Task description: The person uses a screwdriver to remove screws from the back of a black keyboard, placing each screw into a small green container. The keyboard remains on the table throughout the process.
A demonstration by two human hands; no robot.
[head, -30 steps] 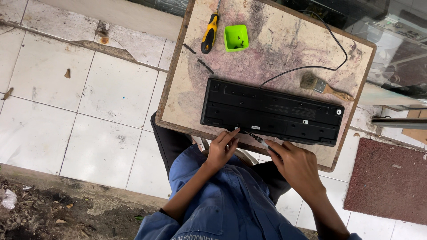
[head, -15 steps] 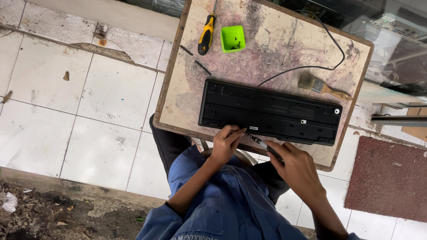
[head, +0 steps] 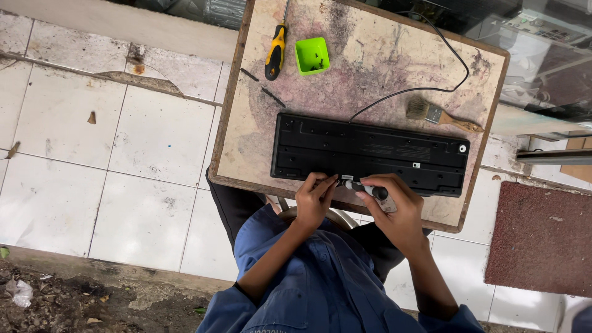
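Observation:
A black keyboard (head: pixel 370 151) lies face down on a worn wooden table (head: pixel 382 68), its cable (head: pixel 431 61) curling off to the far side. My right hand (head: pixel 394 206) grips a small grey-and-black screwdriver (head: pixel 364 187) laid against the keyboard's near edge. My left hand (head: pixel 316 197) pinches the tool's tip end where it meets that edge.
A yellow-and-black screwdriver (head: pixel 275 50) and a small green tray (head: pixel 312 55) sit at the table's far left. A paintbrush (head: pixel 441 115) lies at the right. White floor tiles (head: pixel 123 142) spread to the left; a reddish mat (head: pixel 542 240) lies at the right.
Both hands have closed in together on the keyboard's near edge, and the small screwdriver now sits between them. The view has shifted slightly.

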